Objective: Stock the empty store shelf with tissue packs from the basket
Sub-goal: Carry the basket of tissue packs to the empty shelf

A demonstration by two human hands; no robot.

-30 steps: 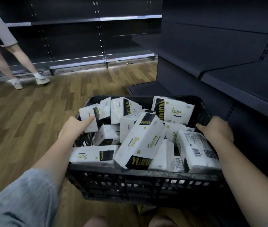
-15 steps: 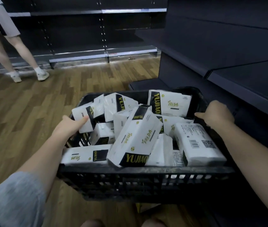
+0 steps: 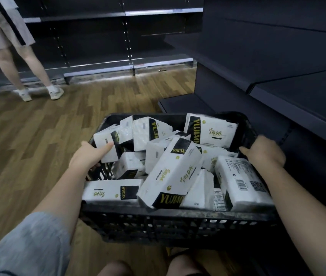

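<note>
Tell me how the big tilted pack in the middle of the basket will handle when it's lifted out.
The tilted pack looks soft and probably light: its white wrap is creased. The glossy film may be slippery. It leans on other packs in the basket, so those may shift once it goes.

basket (image 3: 178,226) black | tissue packs (image 3: 170,172) white, black-gold | floor (image 3: 38,136) brown wood
</note>
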